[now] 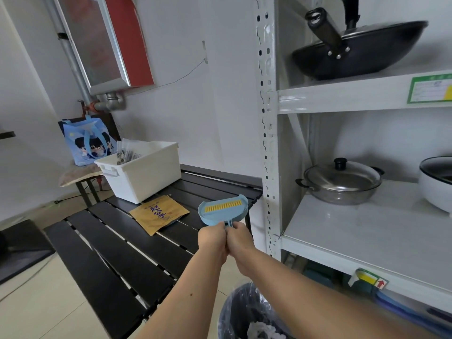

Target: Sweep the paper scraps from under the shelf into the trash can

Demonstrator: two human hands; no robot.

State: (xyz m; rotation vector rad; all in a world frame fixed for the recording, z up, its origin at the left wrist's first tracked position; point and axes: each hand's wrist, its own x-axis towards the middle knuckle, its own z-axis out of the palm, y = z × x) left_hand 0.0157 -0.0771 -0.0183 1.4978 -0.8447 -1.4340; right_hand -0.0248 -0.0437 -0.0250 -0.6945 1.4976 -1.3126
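Dustpan (pixel 221 211) extends straight away beyond our left hand (pixel 212 239) and right hand (pixel 238 241), both gripping its handle.

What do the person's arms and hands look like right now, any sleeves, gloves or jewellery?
Both forearms are bare as far as the frame shows: no sleeves. The left hand and right hand wear no gloves, and no watch, bracelet or ring is visible.

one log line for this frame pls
left hand: grips dustpan handle | right hand: grips same handle | dustpan: above black table | trash can: below, lined
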